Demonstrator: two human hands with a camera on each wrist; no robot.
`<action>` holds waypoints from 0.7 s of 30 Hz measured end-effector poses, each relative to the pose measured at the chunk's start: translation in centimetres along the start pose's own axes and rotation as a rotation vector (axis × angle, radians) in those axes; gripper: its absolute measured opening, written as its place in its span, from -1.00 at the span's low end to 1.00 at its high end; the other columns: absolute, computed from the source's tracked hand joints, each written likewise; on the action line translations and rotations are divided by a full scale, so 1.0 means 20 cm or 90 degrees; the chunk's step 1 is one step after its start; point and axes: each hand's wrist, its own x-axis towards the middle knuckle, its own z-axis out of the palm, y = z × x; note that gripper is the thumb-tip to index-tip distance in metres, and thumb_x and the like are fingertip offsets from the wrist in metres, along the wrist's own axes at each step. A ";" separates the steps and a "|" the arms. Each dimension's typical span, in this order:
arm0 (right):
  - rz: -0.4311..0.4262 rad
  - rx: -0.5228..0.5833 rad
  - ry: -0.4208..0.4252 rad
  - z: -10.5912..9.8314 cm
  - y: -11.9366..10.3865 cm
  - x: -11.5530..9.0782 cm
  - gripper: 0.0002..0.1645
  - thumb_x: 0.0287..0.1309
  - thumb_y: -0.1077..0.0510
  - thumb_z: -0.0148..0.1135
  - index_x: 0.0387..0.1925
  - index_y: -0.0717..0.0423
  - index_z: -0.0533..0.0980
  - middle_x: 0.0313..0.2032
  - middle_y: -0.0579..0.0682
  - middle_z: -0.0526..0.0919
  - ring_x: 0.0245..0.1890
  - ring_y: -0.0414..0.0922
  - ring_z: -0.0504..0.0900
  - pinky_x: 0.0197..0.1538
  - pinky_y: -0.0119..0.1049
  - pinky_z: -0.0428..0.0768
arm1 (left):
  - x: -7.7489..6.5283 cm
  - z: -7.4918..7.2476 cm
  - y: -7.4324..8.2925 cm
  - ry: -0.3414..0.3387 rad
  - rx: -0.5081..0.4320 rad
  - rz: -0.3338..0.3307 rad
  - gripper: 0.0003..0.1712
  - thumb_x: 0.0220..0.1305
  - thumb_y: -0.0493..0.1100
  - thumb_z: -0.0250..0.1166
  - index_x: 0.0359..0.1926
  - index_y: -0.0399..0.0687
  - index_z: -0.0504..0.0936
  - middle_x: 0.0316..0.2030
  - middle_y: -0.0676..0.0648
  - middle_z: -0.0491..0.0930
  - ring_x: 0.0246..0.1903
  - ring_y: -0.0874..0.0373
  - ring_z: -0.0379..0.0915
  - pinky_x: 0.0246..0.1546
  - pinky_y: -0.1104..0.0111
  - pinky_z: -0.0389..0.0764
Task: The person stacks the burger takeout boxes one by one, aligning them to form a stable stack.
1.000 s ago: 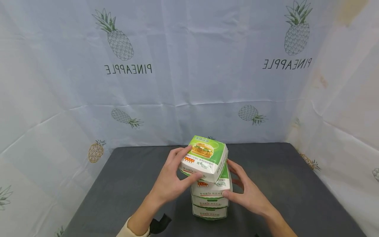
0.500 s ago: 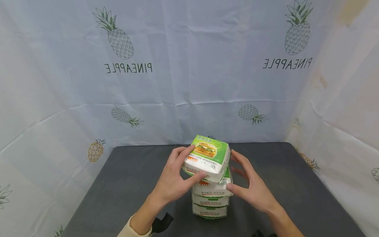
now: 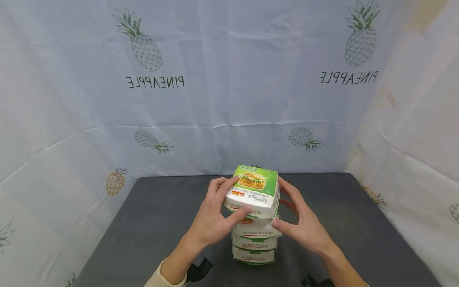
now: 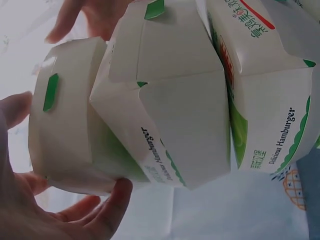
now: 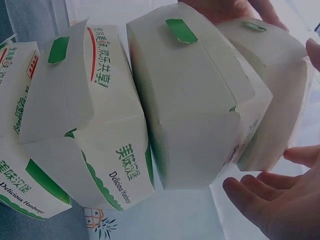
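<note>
Several white-and-green cardboard hamburger boxes stand stacked in front of me. The top hamburger box sits slightly turned and tilted on the one below, with a burger picture on its lid. My left hand grips that top box, fingers along its left edge and thumb on its front. At its right side, my right hand has its fingers against the wall and its thumb by the front corner. Side on, the left wrist view shows the top box between both hands; the right wrist view shows the lower boxes offset from each other.
The stack stands on a dark grey table. Behind and beside it hangs a pale curtain printed with pineapples. Black straps are at both wrists.
The top box has shifted a little to the right and turned straighter over the stack. My left hand moved right with it; my right hand rose from the second box to the top box's side.
</note>
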 end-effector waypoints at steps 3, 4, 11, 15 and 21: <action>0.002 0.002 -0.001 0.00 0.00 0.01 0.14 0.22 0.33 0.36 0.63 -0.19 -0.04 0.55 -0.08 0.01 0.48 -0.22 0.10 0.34 -0.41 0.29 | -0.01 0.00 -0.01 -0.007 -0.010 0.019 -0.28 0.38 0.07 0.34 0.49 0.21 0.34 0.35 0.00 0.22 0.20 0.09 0.32 0.04 0.07 0.49; 0.003 0.005 -0.002 0.00 0.00 0.01 0.13 0.22 0.33 0.35 0.63 -0.20 -0.04 0.56 -0.09 0.00 0.48 -0.22 0.09 0.34 -0.42 0.28 | -0.01 0.00 -0.01 -0.011 -0.014 0.024 -0.29 0.40 0.06 0.32 0.50 0.21 0.33 0.37 0.00 0.21 0.23 0.09 0.30 0.06 0.06 0.48; -0.012 0.035 -0.024 -0.03 0.03 0.01 0.05 0.29 0.38 0.22 0.64 -0.10 -0.06 0.57 -0.01 -0.01 0.50 -0.22 0.08 0.31 -0.45 0.29 | -0.04 -0.01 -0.02 -0.009 -0.069 0.032 -0.32 0.44 -0.04 0.25 0.52 0.14 0.30 0.38 0.00 0.23 0.25 0.09 0.30 0.05 0.10 0.55; -0.022 0.060 -0.042 -0.05 0.04 0.01 -0.02 0.33 0.41 0.12 0.63 0.00 -0.07 0.56 0.06 0.01 0.49 -0.22 0.13 0.30 -0.43 0.31 | -0.04 0.00 -0.03 0.012 -0.099 0.048 -0.38 0.46 -0.13 0.23 0.48 0.06 0.34 0.34 -0.02 0.30 0.28 0.06 0.29 0.06 0.10 0.59; -0.045 0.079 -0.051 -0.05 0.02 0.02 -0.06 0.33 0.41 0.07 0.63 0.07 -0.07 0.56 0.10 0.02 0.49 -0.19 0.15 0.31 -0.43 0.29 | -0.05 0.02 -0.04 0.034 -0.115 0.054 -0.40 0.45 -0.16 0.26 0.45 0.02 0.38 0.29 -0.02 0.34 0.25 0.06 0.31 0.05 0.15 0.62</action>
